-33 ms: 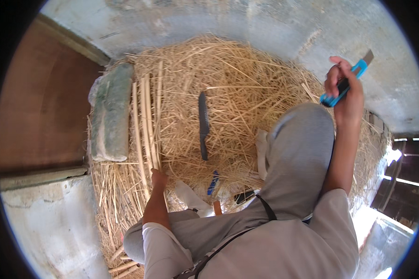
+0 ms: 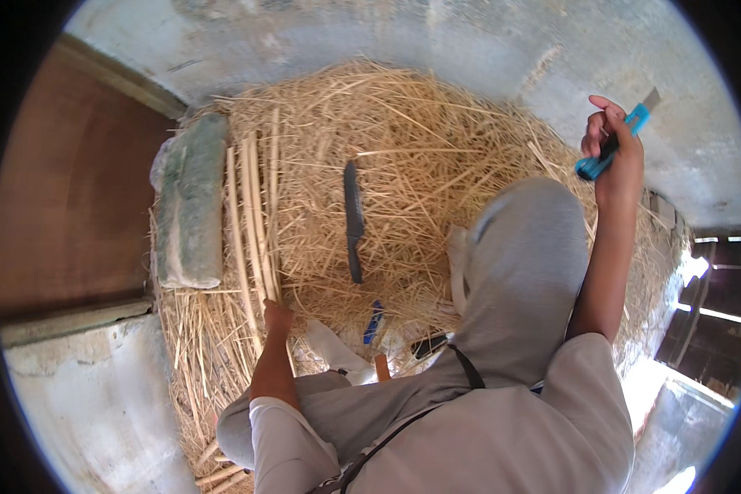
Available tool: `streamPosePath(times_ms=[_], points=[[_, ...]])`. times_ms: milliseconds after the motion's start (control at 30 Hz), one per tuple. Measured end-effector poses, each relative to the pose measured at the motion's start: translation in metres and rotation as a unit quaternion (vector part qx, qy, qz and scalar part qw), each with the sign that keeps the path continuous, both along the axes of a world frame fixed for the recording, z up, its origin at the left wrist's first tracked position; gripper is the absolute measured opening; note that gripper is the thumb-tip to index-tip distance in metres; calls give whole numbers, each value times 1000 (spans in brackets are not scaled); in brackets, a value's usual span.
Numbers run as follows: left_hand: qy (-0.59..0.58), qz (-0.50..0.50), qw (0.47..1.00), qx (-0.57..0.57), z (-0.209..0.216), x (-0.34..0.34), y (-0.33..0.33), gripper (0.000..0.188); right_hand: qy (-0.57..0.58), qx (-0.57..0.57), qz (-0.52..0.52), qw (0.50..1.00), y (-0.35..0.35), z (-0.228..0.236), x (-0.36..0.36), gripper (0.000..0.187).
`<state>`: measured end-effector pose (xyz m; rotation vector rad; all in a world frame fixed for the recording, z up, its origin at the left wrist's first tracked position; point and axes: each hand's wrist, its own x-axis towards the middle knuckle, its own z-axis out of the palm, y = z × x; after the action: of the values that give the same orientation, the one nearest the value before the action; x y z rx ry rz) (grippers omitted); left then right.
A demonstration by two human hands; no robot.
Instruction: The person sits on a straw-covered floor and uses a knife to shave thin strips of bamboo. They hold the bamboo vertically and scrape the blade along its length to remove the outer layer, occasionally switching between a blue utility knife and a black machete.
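Observation:
My right hand (image 2: pixel 617 156) is raised at the right, in front of the wall. It is closed around a blue and black utility knife (image 2: pixel 637 118) whose blade points up and away. Low at the left, my left hand (image 2: pixel 278 314) is closed on the near end of a long pale stick (image 2: pixel 261 239); the fingers are partly hidden. Several similar sticks lie side by side with it, pointing away from me. On the straw beyond my legs rests a dark long-bladed knife (image 2: pixel 354 218). A small blue object (image 2: pixel 374 323) lies nearer to me.
Loose straw (image 2: pixel 420 123) covers the floor. A greenish stone-like block (image 2: pixel 193 206) lies left of the sticks, near a brown panel (image 2: pixel 74 189). A grey wall (image 2: pixel 387 33) closes the far side. A dark flat object (image 2: pixel 431 346) lies beside my bent leg (image 2: pixel 527 255).
My right hand has shifted slightly to the right with the utility knife. My left hand stays at the stick's end. The view has moved a little.

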<state>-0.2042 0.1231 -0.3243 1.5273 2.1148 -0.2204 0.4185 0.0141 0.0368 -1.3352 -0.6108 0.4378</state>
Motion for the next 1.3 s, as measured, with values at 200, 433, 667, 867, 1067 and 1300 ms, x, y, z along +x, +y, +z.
streamPosePath(times_ms=[200,433,667,867,1067,1300], points=[[-2,-14,1000,17,-11,-30,4,39,39,-402,-106,909,-62,-272,226,40],[19,-56,998,-26,-33,-24,27,52,-346,-529,-169,757,-109,-394,215,50],[55,-43,997,-45,-34,-28,18,54,-501,-508,-117,691,30,-184,110,40],[53,-33,998,-23,-38,-30,21,52,-497,-487,86,713,125,-118,37,47],[133,-18,975,175,22,15,21,43,-362,-226,86,900,80,-61,21,34],[92,-36,948,304,115,14,53,27,-281,-92,92,951,25,69,-36,28]])
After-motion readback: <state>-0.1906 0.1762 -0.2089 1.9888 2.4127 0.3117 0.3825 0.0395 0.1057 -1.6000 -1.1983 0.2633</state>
